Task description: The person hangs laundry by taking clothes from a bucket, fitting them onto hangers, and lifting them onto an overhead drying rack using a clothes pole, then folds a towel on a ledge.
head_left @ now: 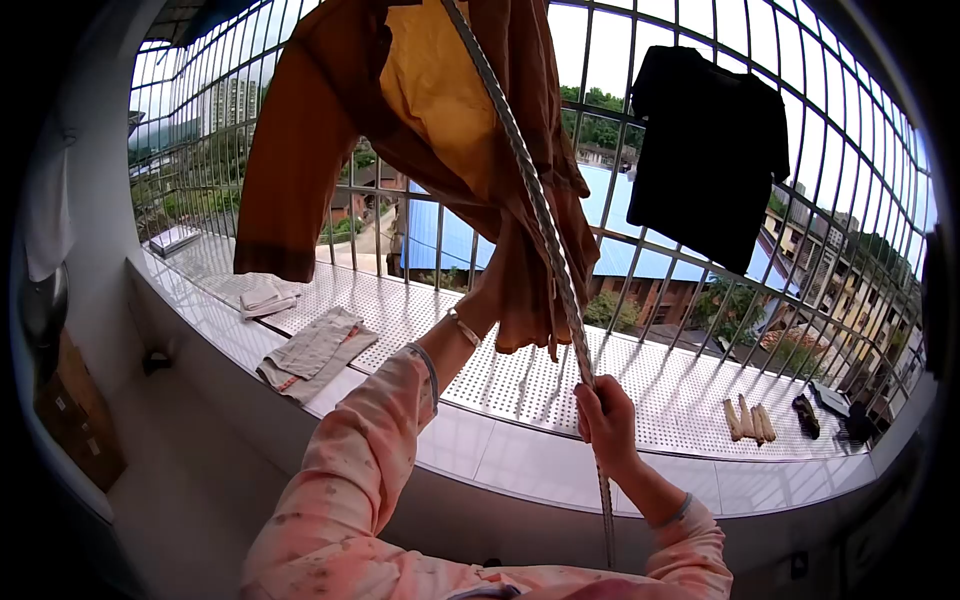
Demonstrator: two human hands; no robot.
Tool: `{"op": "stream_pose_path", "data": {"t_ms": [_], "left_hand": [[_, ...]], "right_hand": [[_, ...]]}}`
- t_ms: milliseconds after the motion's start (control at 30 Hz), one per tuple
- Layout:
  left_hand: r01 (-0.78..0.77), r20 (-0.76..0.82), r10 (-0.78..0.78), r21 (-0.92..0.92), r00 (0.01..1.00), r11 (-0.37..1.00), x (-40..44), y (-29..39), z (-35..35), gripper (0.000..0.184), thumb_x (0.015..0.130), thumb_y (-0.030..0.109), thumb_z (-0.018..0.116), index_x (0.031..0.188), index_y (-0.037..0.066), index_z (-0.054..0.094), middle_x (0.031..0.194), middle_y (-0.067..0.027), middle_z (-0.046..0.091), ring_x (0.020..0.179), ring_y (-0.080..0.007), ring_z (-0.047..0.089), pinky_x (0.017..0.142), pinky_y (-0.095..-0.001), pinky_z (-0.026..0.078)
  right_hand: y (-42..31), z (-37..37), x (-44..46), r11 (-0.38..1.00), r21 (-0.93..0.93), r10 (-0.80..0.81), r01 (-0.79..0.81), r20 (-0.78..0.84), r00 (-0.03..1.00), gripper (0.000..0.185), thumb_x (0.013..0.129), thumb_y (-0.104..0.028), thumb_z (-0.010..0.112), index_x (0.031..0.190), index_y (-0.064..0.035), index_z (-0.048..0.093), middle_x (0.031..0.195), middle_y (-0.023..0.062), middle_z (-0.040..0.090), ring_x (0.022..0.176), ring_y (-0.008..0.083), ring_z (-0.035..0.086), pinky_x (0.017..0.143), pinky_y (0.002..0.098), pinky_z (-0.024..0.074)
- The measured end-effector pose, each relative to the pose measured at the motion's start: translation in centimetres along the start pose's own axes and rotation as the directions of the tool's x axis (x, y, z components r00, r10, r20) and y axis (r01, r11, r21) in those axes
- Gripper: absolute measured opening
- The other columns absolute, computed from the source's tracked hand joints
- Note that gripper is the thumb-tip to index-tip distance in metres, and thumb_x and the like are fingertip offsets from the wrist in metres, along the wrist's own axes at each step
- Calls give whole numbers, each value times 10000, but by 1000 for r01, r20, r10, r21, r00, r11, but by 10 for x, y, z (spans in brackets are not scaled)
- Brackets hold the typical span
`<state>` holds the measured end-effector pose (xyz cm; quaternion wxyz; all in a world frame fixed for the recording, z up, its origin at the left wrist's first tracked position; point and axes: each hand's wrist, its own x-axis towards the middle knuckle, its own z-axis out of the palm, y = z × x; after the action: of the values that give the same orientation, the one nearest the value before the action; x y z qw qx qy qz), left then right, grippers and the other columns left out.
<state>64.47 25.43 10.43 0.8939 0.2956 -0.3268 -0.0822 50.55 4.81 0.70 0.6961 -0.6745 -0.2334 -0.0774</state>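
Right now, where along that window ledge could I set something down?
The perforated ledge, seen from here, has bare room between the twisted pole and the pale strips, and a patch between the folded grey cloth and the left hand. Its right end looks crowded, with dark items beside the strips.

Daylight reaches us through a cage of metal bars [650,242] that wraps around the whole opening, under a bright, whitish sky [605,40]. At its foot lies a white panel [670,410] punched with small holes, darker streaks running across it, and on the near side a smooth, pale ledge [520,460] tops a low wall [455,530]. Over to the left stands 1 plain side wall [105,200], with a dim, greyish floor [185,470] below. Past the bars I see a blue roof [425,240], a tall apartment block [230,105] far off, and yellowish buildings [855,300] to the right.
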Motion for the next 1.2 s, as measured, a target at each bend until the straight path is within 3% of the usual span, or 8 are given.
{"op": "stream_pose_path", "data": {"t_ms": [67,200,467,933,1033,1067,1167,1200], "left_hand": [[105,466,-18,-162,885,981,13,-1,38,583,917,593,439,1222,112,560,1095,-47,649,1008,-205,620,925,-351,484],[-27,205,37,-49,978,998,46,-8,54,618,911,598,452,1286,111,509,1157,-67,631,1048,-218,610,928,-382,484],[-179,408,167,-9,898,984,126,23,100,636,888,652,454,1253,133,501,1136,-75,588,1051,-226,576,931,-407,469],[-14,486,38,-53,873,999,253,84,88,733,874,721,360,1247,96,449,1124,-149,555,1082,-288,551,951,-487,458],[912,995,-56,-54,84,406,299,91,66,738,881,716,348,1232,75,452,1118,-162,559,1074,-301,556,939,-491,461],[507,868,-176,-98,465,857,302,95,71,729,888,709,344,1231,75,452,1115,-163,560,1065,-301,561,930,-485,466],[-244,786,9,180,618,953,302,98,84,680,916,676,323,1205,76,458,1080,-163,573,1016,-293,582,904,-468,477],[-101,653,5,110,757,989,289,100,87,650,924,661,325,1187,84,466,1051,-153,578,997,-281,585,894,-463,482]], "right_hand": [[-9,-15,31,1000,-27,5,-6,-59,998,186,963,-147,544,812,-64,474,534,-35,407,391,32,325,352,207,246],[-16,-45,79,985,-144,-112,91,-148,983,195,958,-180,564,818,-65,491,556,-42,428,432,22,353,386,202,265],[-120,-41,139,984,-165,-108,73,-215,971,237,952,-172,569,1143,-71,471,568,-37,448,432,11,356,362,186,228],[-209,-25,216,901,-431,-185,46,-287,940,250,923,-201,615,1109,-62,524,678,5,508,509,29,424,382,164,289],[-219,-17,222,904,-427,-169,23,-307,937,252,925,-206,612,1109,-56,528,676,10,515,504,32,433,383,166,295],[-221,-14,223,908,-418,-184,42,-306,934,255,925,-211,612,1101,-45,530,674,12,521,497,33,438,379,167,295],[-223,-6,221,910,-413,-182,30,-334,925,260,927,-207,606,1106,-36,525,675,11,521,493,32,434,376,165,293],[-222,-6,221,909,-416,-181,27,-334,925,260,927,-207,606,1106,-36,525,675,11,521,493,32,434,376,165,293]]}}
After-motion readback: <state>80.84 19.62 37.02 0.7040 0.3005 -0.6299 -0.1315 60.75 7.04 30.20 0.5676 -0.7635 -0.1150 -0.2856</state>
